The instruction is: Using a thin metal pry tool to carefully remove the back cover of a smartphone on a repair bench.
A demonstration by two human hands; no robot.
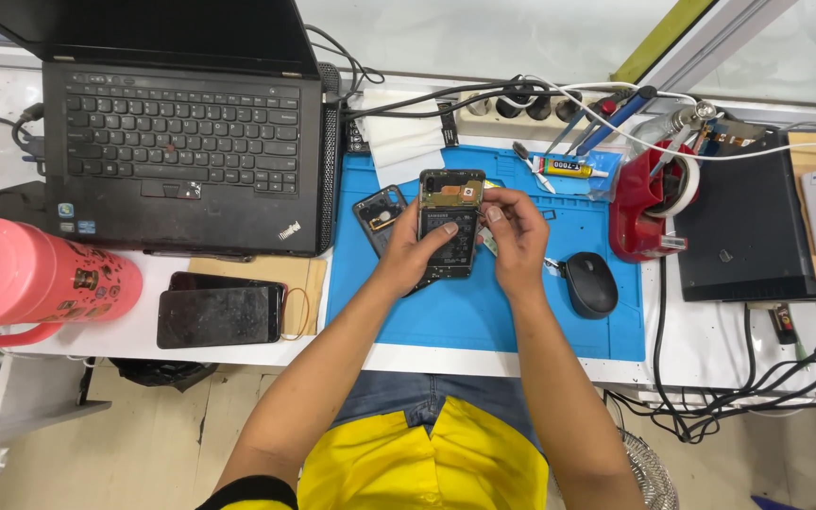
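Over blue mat point(484, 321), both hands' grip on opened phone point(450, 222)

Scene bright and evenly lit, soft diffuse light from above; shadows faint, only short soft ones under the forearms and beside the pink jug point(35, 279) at left of frame. Mild glare on the dark phone screen point(217, 316) lower left and on the pale surface along top edge; whites at far right near clipped. Focus sharp centre frame; slight wide-angle bowing and softening toward corners, no motion blur.
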